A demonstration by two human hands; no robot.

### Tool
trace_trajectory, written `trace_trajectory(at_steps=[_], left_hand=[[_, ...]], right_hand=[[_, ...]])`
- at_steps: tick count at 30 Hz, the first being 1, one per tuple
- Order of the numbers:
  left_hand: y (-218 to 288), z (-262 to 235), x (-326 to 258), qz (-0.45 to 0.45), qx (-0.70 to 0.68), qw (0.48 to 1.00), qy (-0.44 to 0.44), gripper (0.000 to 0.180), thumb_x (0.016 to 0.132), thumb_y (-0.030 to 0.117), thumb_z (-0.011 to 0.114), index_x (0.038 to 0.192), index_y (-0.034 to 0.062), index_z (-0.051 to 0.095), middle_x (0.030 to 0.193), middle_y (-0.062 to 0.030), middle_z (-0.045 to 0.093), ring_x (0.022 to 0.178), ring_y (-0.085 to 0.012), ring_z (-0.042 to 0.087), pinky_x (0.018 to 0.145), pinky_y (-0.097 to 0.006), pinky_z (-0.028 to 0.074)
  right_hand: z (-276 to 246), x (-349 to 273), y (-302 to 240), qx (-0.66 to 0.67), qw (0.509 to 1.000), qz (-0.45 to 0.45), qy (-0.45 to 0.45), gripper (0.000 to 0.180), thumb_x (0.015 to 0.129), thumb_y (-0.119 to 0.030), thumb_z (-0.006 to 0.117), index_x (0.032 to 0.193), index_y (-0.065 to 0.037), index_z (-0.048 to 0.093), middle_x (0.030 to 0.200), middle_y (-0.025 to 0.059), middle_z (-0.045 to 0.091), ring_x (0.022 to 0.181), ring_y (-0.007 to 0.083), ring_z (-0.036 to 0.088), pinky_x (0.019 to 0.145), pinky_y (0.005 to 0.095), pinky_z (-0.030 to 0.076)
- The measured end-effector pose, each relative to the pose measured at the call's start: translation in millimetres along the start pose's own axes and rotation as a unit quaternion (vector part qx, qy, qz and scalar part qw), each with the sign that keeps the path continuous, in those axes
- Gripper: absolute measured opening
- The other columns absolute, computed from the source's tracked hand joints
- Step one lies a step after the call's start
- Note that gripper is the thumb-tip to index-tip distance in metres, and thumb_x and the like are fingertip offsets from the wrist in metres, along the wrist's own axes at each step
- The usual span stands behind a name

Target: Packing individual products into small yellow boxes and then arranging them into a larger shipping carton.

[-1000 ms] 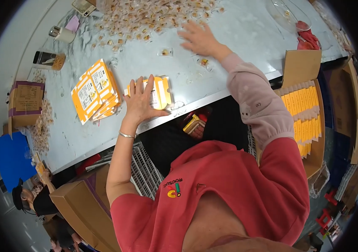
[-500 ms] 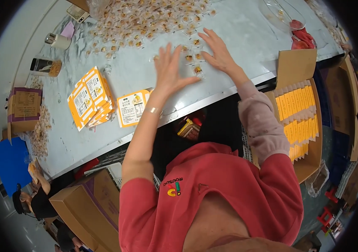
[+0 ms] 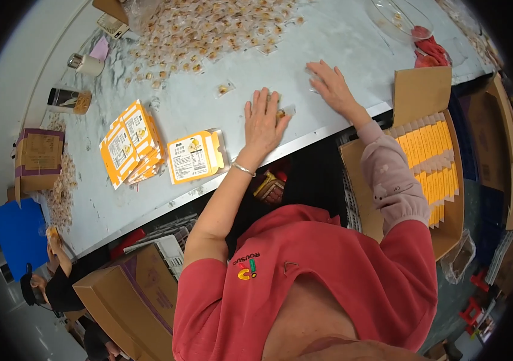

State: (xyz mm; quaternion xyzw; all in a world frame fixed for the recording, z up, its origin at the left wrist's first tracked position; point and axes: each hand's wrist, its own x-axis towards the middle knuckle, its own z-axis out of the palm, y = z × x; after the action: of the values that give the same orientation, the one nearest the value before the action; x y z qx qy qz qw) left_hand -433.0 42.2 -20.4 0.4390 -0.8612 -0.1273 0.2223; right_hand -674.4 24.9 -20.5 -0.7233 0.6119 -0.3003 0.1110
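Note:
My left hand point(image 3: 262, 125) lies palm down on the table, fingers stretched out over small clear-wrapped sweets; one wrapped sweet point(image 3: 282, 113) shows beside its index finger and thumb. A single wrapped sweet point(image 3: 224, 89) sits apart, to the left. My right hand point(image 3: 336, 90) rests further right, fingers extended; a bit of clear wrapper shows at its left edge, mostly hidden. Left of my left wrist stands a yellow and white carton point(image 3: 196, 157) with an end flap. Flat yellow and white cartons point(image 3: 129, 143) are stacked beyond it. At the far side spreads a large heap of wrapped sweets point(image 3: 208, 30).
A cardboard box point(image 3: 460, 207) holding rows of yellow cartons is at the right, below the table edge. Red cloth point(image 3: 431, 53) and a clear round lid or bowl point(image 3: 399, 18) are far right. A bottle point(image 3: 85, 64) and jar point(image 3: 69, 100) stand left. Another person works at lower left.
Both hands have come down toward the near table edge and shifted right. My left hand now covers sweets that lay between the hands, while one sweet shows alone to its left.

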Motion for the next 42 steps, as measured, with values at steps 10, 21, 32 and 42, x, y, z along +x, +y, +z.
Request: trace_trajectory(at_steps=[10,21,32,42], left_hand=[[9.4,15.8,16.9,0.014,0.004,1.000,-0.027,0.054,0.088,0.035,0.051,0.136,0.0134,0.038,0.142,-0.0221,0.029,0.132,-0.0396,0.026,0.104,-0.056,0.019],[8.6,-45.5,17.9,-0.013,-0.010,1.000,0.006,0.056,0.085,0.036,0.055,0.136,0.0160,0.040,0.144,-0.0244,0.023,0.131,-0.0475,0.021,0.100,-0.065,0.017],[-83.0,-161.9,-107.4,-0.128,0.087,0.973,-0.171,0.114,0.046,0.050,0.084,0.141,0.0152,0.030,0.146,-0.0200,0.022,0.133,-0.0488,0.014,0.105,-0.059,0.017],[-98.3,-147.1,-88.4,-0.108,0.112,0.983,-0.093,0.116,0.037,0.042,0.086,0.135,0.0060,0.035,0.124,-0.0179,0.042,0.114,-0.0395,0.038,0.098,-0.047,0.033]], right_hand=[[-110.8,61.2,10.6,0.373,0.884,0.190,0.207,0.034,0.094,-0.034,0.046,0.113,-0.009,0.060,0.112,0.0010,0.062,0.104,0.0094,0.057,0.086,0.0245,0.036],[55.2,139.7,-35.9,0.083,0.994,-0.014,0.063,0.027,0.086,-0.021,0.056,0.107,-0.005,0.061,0.105,0.0134,0.061,0.095,0.0285,0.059,0.081,0.0382,0.047],[85.5,95.2,-86.4,0.002,0.986,-0.127,-0.109,0.043,0.081,-0.021,0.063,0.120,-0.010,0.050,0.119,0.0132,0.050,0.106,0.0342,0.048,0.084,0.0446,0.044],[107.3,49.1,-143.0,-0.045,0.988,-0.134,-0.061,0.039,0.091,-0.033,0.047,0.126,-0.017,0.050,0.133,0.0082,0.045,0.127,0.0277,0.036,0.098,0.0586,0.028]])
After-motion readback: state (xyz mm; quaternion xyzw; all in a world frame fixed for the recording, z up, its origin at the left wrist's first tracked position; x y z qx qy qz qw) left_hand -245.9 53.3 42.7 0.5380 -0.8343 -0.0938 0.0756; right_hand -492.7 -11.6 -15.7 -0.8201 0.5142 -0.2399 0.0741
